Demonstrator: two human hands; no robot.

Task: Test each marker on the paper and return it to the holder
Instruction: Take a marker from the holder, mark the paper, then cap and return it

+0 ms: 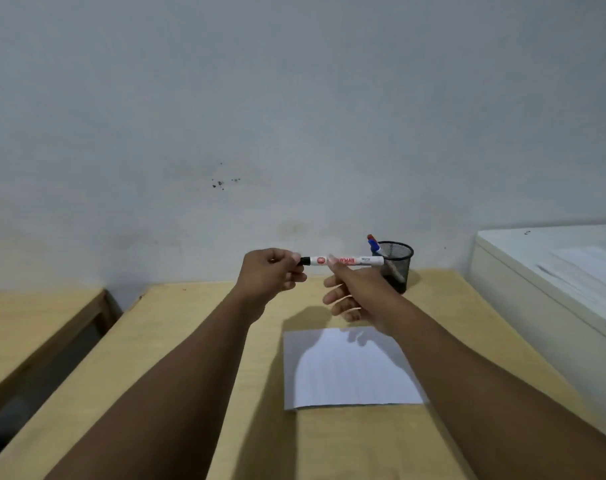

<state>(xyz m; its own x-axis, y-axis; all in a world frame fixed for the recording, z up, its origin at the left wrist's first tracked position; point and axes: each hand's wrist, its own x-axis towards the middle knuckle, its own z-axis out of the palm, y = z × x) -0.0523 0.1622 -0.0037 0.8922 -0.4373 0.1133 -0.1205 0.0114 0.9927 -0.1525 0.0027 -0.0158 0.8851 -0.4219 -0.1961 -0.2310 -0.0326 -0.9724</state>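
A white marker (360, 260) with red print and a black cap end is held level above the wooden table (204, 341). My left hand (272, 271) is closed around its black cap end. My right hand (357, 292) pinches the barrel near the middle, its other fingers spread below. A blank white sheet of paper (350, 368) lies on the table under my right hand. At the table's far edge stands a black mesh holder (397, 263) with a red marker and a blue marker (374, 244) sticking out.
A white cabinet or box (554, 289) with papers on top stands along the right side of the table. A second wooden table (28, 327) sits to the left across a narrow gap. A grey wall rises right behind the table.
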